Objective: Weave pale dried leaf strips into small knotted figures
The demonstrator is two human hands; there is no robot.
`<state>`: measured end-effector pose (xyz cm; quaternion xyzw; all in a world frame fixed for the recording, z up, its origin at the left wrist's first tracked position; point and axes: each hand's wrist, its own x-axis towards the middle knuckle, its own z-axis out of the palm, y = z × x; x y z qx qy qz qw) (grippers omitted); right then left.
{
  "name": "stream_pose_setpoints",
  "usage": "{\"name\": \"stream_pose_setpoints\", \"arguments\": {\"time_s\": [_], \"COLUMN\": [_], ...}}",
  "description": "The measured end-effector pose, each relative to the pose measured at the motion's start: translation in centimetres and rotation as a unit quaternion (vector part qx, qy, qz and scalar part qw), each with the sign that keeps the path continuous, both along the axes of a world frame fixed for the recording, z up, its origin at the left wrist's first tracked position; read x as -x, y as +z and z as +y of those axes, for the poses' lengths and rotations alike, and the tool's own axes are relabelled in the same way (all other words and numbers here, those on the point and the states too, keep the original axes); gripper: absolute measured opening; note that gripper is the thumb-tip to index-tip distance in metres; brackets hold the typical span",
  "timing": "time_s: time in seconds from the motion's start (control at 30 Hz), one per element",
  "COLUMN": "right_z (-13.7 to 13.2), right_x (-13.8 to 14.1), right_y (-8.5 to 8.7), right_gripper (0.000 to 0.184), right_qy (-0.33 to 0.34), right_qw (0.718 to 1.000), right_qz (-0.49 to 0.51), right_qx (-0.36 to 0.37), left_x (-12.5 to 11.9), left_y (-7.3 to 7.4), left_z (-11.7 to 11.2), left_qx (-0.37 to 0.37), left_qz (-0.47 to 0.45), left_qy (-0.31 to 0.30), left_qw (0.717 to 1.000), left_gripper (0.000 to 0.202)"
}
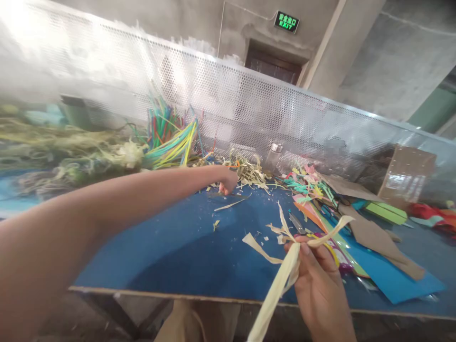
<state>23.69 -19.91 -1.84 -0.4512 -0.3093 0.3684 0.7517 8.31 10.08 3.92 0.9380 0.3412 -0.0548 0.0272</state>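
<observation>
In my right hand (317, 280), thumb and fingers pinch several pale corn husk strips (274, 294) where they cross. One long strip hangs toward the front edge; the other ends spread upward and to the sides. My left hand (228, 181) is stretched far across the table, beside a heap of pale husk shreds (251, 173). Its fingers are curled together, and whatever they hold is hidden. A single loose strip (231, 204) lies just in front of that hand. Scissors (297, 223) with yellow and purple handles lie partly behind my right hand.
The blue table (171, 256) ends at a mesh screen (213, 95). Colourful pipe cleaners (171, 137) and tangled fibres (78, 152) stand at the left. A glass jar (274, 156) is at the back. Coloured sheets (388, 275), cardboard (384, 242) and paper scraps (309, 183) cover the right side.
</observation>
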Motion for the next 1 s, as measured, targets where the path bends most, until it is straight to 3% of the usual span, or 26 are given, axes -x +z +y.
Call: {"name": "stream_pose_setpoints", "arguments": {"time_s": [0.03,0.07,0.17,0.23,0.3,0.47,0.5,0.57,0.63,0.7,0.83,1.0], "right_z": [0.0,0.1,-0.1,-0.3,-0.6,-1.2,-1.2,-1.2,-1.0,-0.8,-0.6,-0.8], "right_x": [0.2,0.4,0.7,0.8,0.7,0.3,0.1,-0.1,-0.2,-0.1,0.6,1.0], "right_y": [0.0,0.1,0.2,0.3,0.4,0.4,0.3,0.1,-0.1,-0.3,-0.3,-0.1], "right_gripper": [0.020,0.020,0.021,0.023,0.024,0.025,0.025,0.026,0.026,0.025,0.022,0.021], "right_qy": [0.005,0.007,0.004,-0.003,-0.010,-0.017,-0.018,-0.020,-0.022,-0.016,0.006,-0.001], "right_qw": [1.000,1.000,1.000,1.000,1.000,1.000,1.000,0.999,0.999,0.999,1.000,0.999], "right_qz": [0.000,0.003,0.020,0.026,0.021,0.012,0.019,0.034,0.038,0.033,0.018,0.009], "right_qx": [-0.004,-0.007,-0.013,-0.014,-0.008,0.009,0.012,0.015,0.011,0.003,-0.022,-0.034], "left_x": [0.2,0.2,-0.5,-1.1,-1.2,0.6,1.2,2.3,3.2,4.0,5.4,6.2], "left_y": [-0.8,-1.6,-3.4,-3.5,-2.5,2.8,3.5,3.8,2.8,1.2,-1.2,-2.3], "left_z": [-1.0,-1.9,-4.2,-4.6,-4.0,-1.1,-1.0,-2.0,-4.2,-6.8,-10.3,-11.0], "left_qx": [0.084,0.113,0.007,-0.061,-0.097,-0.233,-0.239,-0.179,-0.068,0.026,0.016,0.008], "left_qz": [0.062,0.091,0.079,0.073,0.076,0.011,-0.003,-0.005,0.007,0.026,0.037,0.009], "left_qy": [0.022,0.040,0.037,0.028,0.041,0.155,0.138,0.058,-0.044,-0.108,-0.133,-0.114], "left_qw": [0.994,0.989,0.996,0.995,0.992,0.960,0.961,0.982,0.997,0.993,0.990,0.993], "left_gripper": [0.013,0.018,0.016,0.009,0.016,0.026,0.032,0.043,0.040,0.037,0.035,0.020]}}
